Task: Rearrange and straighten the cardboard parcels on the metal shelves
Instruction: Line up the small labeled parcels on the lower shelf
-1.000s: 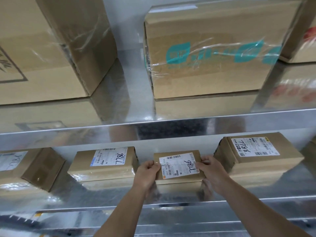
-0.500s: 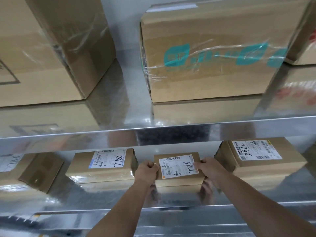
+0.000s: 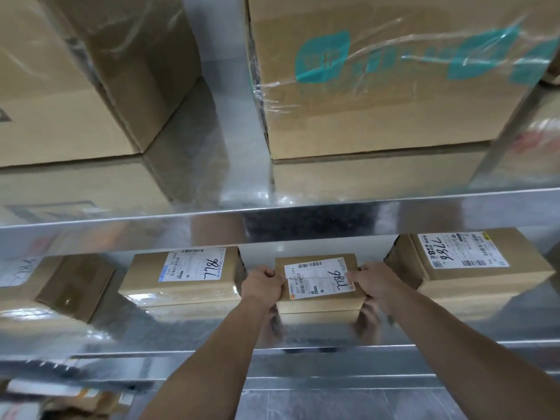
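Note:
A small cardboard parcel (image 3: pixel 318 301) with a white label marked 7786 sits in the middle of the lower metal shelf (image 3: pixel 194 334). My left hand (image 3: pixel 263 284) grips its left end, fingers curled over the top edge. At the parcel's right end, my right hand (image 3: pixel 374 283) holds on with fingers over the label's corner. To the left lies a wider labelled parcel (image 3: pixel 181 283). To the right sits another labelled parcel (image 3: pixel 472 274), turned slightly askew.
A skewed parcel (image 3: pixel 69 286) lies at the far left of the lower shelf. On the upper shelf (image 3: pixel 333 216) stand a big plain box (image 3: pixel 85 77) and a big box with teal print and clear tape (image 3: pixel 388 74). More items lie below at the bottom left.
My view has moved closer and tilted down a little. Both hands keep the same hold on the middle parcel, which has barely shifted on the shelf.

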The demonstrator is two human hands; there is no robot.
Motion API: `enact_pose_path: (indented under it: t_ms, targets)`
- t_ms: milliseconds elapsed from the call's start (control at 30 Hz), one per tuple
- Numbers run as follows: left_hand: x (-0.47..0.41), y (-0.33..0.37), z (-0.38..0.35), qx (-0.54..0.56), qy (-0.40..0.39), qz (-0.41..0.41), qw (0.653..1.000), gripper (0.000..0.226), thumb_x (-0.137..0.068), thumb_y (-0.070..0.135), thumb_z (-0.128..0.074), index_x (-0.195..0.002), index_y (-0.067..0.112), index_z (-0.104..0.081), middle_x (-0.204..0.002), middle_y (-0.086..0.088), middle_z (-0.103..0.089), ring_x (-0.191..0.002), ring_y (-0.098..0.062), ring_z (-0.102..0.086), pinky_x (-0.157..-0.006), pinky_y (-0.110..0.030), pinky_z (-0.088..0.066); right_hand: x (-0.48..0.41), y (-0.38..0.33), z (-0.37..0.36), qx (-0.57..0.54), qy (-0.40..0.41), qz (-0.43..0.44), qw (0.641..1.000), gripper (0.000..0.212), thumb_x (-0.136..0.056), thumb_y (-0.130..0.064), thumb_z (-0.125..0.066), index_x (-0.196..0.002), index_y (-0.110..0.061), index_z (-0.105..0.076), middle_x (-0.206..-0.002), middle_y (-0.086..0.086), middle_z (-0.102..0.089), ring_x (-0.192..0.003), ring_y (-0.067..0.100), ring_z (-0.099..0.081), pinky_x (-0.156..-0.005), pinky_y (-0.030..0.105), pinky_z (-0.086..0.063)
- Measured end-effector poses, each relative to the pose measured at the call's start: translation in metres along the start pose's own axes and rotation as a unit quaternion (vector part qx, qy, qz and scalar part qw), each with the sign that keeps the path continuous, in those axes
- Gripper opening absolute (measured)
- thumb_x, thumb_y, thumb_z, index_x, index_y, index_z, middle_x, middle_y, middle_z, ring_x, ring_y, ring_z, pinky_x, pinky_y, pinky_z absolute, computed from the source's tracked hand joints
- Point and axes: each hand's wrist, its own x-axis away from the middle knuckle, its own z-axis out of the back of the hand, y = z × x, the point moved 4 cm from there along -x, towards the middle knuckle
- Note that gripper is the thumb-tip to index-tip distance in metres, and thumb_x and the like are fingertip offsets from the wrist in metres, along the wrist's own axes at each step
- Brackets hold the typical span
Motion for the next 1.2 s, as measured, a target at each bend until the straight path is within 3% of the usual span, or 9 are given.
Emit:
enact_pose_path:
  t_ms: [300, 600, 767, 867, 1000, 1133, 1200]
  targets:
    - [0.006, 0.006, 0.0, -0.049, 0.032, -0.017, 0.998, 0.024, -0.094, 0.021, -0.065, -0.072, 0.018, -0.056, -0.09, -0.006, -0.07, -0.094, -0.028, -0.068, -0.091, -0.039, -0.057, -0.003, 0.0, -0.002, 0.0, 0.005, 0.006, 1.0, 0.015, -0.098, -0.018, -0.068, -0.089, -0.01, -0.06, -0.091, 0.009, -0.075, -0.089, 0.029, -0.074, -0.088, 0.046, -0.062]
    - [0.011, 0.009, 0.001, -0.08, 0.036, -0.027, 0.996, 0.022, -0.096, 0.023, -0.063, -0.075, 0.021, -0.056, -0.085, -0.001, -0.066, -0.093, -0.026, -0.067, -0.082, -0.034, -0.056, -0.008, 0.004, -0.005, -0.003, 0.02, -0.005, 1.0, 0.014, -0.096, -0.018, -0.07, -0.088, -0.009, -0.063, -0.094, 0.011, -0.076, -0.091, 0.031, -0.074, -0.089, 0.048, -0.061]
    - [0.014, 0.01, 0.003, -0.08, 0.033, -0.028, 0.996, 0.026, -0.097, 0.026, -0.063, -0.074, 0.022, -0.053, -0.087, -0.001, -0.067, -0.087, -0.023, -0.064, -0.082, -0.032, -0.054, -0.008, 0.007, -0.003, -0.019, 0.007, -0.013, 1.0, 0.018, -0.096, -0.021, -0.071, -0.103, -0.005, -0.065, -0.096, 0.012, -0.076, -0.091, 0.033, -0.074, -0.088, 0.049, -0.062]
    - [0.012, 0.007, 0.003, -0.053, 0.022, -0.021, 0.998, 0.022, -0.096, 0.025, -0.065, -0.076, 0.022, -0.056, -0.093, -0.003, -0.073, -0.094, -0.025, -0.069, -0.084, -0.035, -0.057, -0.007, 0.01, -0.003, -0.045, -0.009, -0.024, 0.999, 0.025, -0.095, -0.025, -0.071, -0.111, -0.007, -0.064, -0.097, 0.01, -0.077, -0.096, 0.033, -0.073, -0.089, 0.049, -0.061]
    - [0.014, 0.004, 0.004, -0.013, 0.019, -0.013, 1.0, 0.022, -0.095, 0.023, -0.065, -0.074, 0.02, -0.058, -0.096, -0.009, -0.075, -0.084, -0.027, -0.067, -0.07, -0.032, -0.056, -0.005, 0.012, -0.003, -0.061, -0.021, -0.024, 0.998, 0.02, -0.096, -0.023, -0.071, -0.107, -0.007, -0.067, -0.098, 0.01, -0.078, -0.097, 0.031, -0.074, -0.093, 0.052, -0.059]
    - [0.015, 0.001, 0.004, 0.012, 0.01, -0.006, 1.0, 0.023, -0.093, 0.024, -0.067, -0.072, 0.019, -0.059, -0.093, -0.009, -0.075, -0.09, -0.029, -0.07, -0.083, -0.04, -0.06, -0.002, 0.016, -0.003, -0.075, -0.025, -0.027, 0.996, 0.018, -0.095, -0.025, -0.071, -0.103, -0.009, -0.068, -0.099, 0.011, -0.078, -0.1, 0.034, -0.072, -0.094, 0.053, -0.059]
    - [0.018, 0.001, 0.004, 0.024, 0.006, -0.006, 1.0, 0.025, -0.094, 0.024, -0.067, -0.071, 0.019, -0.058, -0.088, -0.008, -0.072, -0.082, -0.027, -0.066, -0.073, -0.036, -0.058, 0.0, 0.016, -0.003, -0.078, -0.029, -0.033, 0.996, 0.018, -0.095, -0.026, -0.07, -0.103, -0.01, -0.069, -0.098, 0.01, -0.078, -0.099, 0.034, -0.072, -0.092, 0.053, -0.06]
